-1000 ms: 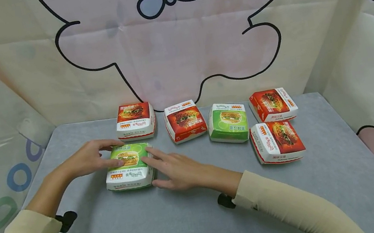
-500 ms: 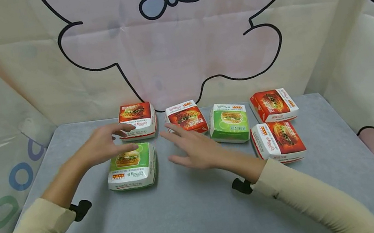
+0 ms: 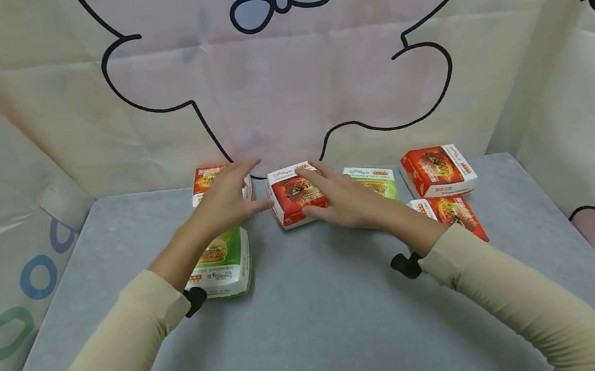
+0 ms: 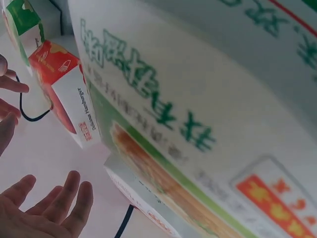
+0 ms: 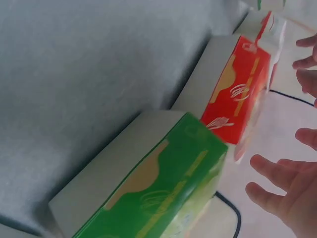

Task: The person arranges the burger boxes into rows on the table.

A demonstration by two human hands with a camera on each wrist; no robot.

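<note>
A red burger box lies at the back middle of the table, between my two hands. My left hand hovers to its left, thumb and fingers spread and holding nothing. On the other side my right hand reaches over with spread fingers, overlapping the red box's right edge in the head view. Under my left wrist is a green-and-white burger box, which looms large in the left wrist view. Another green burger box is partly hidden behind my right hand. In the right wrist view, the right fingers are apart from the boxes.
Behind my left hand a red burger box stands partly covered. Two more red boxes sit at right, one at the back and one in front, partly behind my forearm. A printed cloth wall rises behind the grey table.
Both hands have left the green burger box at left. The left hand has moved right and farther back; the right hand has moved right and back toward the middle red box.
</note>
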